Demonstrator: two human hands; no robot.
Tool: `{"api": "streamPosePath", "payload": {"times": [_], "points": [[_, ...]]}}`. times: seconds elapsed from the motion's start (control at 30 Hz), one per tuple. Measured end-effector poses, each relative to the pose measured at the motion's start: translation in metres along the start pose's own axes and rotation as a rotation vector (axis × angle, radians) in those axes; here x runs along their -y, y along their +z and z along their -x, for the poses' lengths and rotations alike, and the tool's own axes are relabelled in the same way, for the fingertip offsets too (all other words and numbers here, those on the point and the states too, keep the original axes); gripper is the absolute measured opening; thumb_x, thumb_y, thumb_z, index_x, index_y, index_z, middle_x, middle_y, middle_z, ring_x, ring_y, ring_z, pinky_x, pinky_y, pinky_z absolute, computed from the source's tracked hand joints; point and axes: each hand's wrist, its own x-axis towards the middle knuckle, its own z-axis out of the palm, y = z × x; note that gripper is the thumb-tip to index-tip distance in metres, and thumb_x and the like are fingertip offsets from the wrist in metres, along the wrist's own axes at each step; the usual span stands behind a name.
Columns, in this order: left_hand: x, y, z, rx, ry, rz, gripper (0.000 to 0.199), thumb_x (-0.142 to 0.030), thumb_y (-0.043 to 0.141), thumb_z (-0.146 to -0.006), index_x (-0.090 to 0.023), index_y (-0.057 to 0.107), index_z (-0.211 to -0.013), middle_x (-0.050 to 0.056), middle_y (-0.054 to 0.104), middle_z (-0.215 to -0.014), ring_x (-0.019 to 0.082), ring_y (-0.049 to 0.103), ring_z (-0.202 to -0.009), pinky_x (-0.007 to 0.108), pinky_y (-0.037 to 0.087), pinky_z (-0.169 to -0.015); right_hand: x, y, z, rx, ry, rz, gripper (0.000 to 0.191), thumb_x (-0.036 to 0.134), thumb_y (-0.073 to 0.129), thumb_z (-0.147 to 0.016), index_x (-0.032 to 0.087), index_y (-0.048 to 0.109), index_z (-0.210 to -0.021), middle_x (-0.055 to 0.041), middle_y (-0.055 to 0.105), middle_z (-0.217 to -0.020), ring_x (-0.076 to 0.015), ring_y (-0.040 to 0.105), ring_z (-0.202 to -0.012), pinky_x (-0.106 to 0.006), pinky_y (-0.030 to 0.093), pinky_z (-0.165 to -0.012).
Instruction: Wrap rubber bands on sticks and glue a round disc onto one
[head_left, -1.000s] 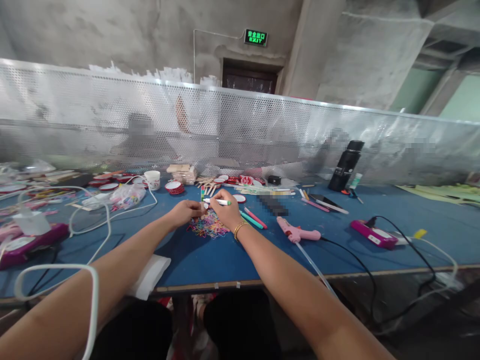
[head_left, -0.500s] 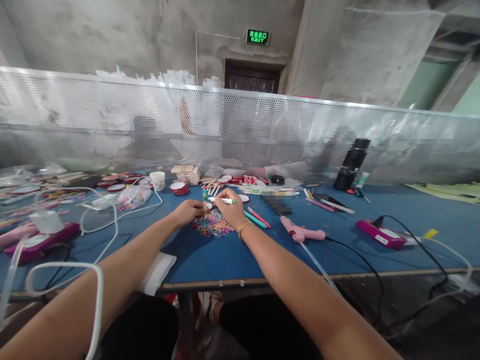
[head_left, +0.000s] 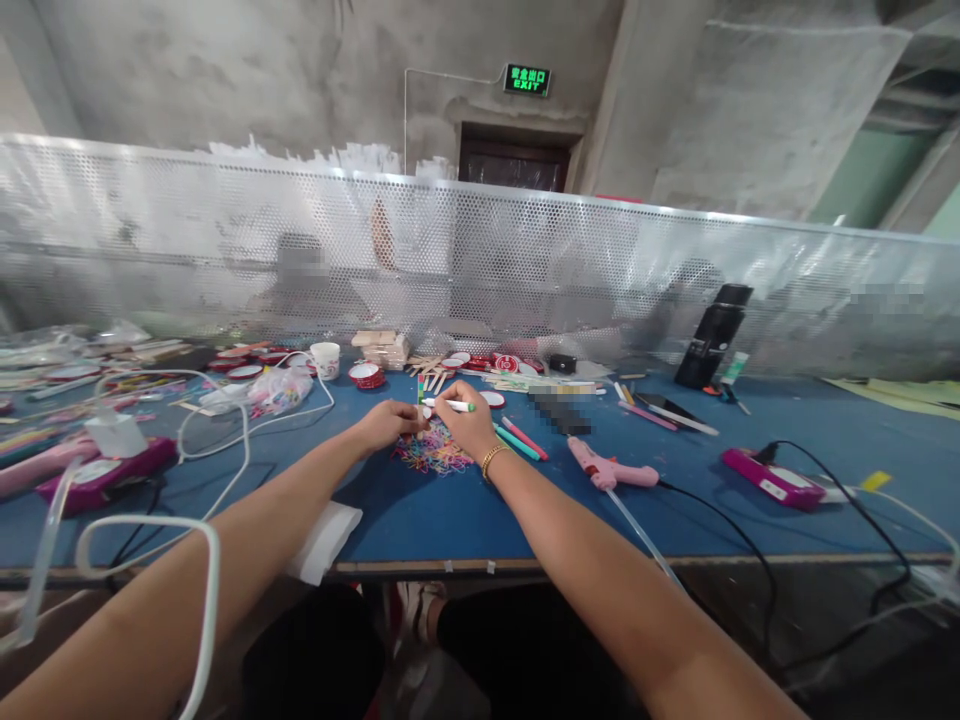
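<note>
My left hand (head_left: 388, 425) is closed around the lower part of a wooden craft stick (head_left: 421, 408), held upright, with green on its upper part. In my right hand (head_left: 465, 428) is a white marker pen (head_left: 460, 407) with a green end, gripped like a writing tool. Its tip points left at the stick; whether the two touch I cannot tell. Below both hands lies a heap of small multicoloured rubber bands (head_left: 433, 456). Just right of my right hand, a teal marker (head_left: 517, 442) and a red marker (head_left: 526, 438) lie side by side.
A pink glue gun (head_left: 611, 470) with its cord rests to the right, near a purple power strip (head_left: 772, 480). White cables (head_left: 244, 440) loop across the left. Behind stand a paper cup (head_left: 325, 360), red-rimmed discs (head_left: 366, 376) and a black bottle (head_left: 712, 335). A perforated metal screen (head_left: 510, 260) edges the table.
The whole view has shifted slightly, so things sit a little further right. The marker has moved slightly toward the stick. Both hands keep their hold.
</note>
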Motion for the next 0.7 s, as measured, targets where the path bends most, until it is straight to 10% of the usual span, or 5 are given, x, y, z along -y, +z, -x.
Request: {"api": "streamPosePath", "payload": {"times": [0.7], "points": [[0.0112, -0.003, -0.0017, -0.004, 0.018, -0.003, 0.027, -0.04, 0.07, -0.064, -0.013, 0.065, -0.067, 0.0, 0.06, -0.059, 0.01, 0.048, -0.051, 0.022, 0.031, -0.049, 0.0057, 0.001, 0.002, 0.01, 0.024, -0.041, 0.012, 0.027, 0.051, -0.075, 0.02, 0.053, -0.066, 0.0027, 0.056, -0.065, -0.0128, 0.051, -0.063, -0.025, 0.041, -0.062]]}}
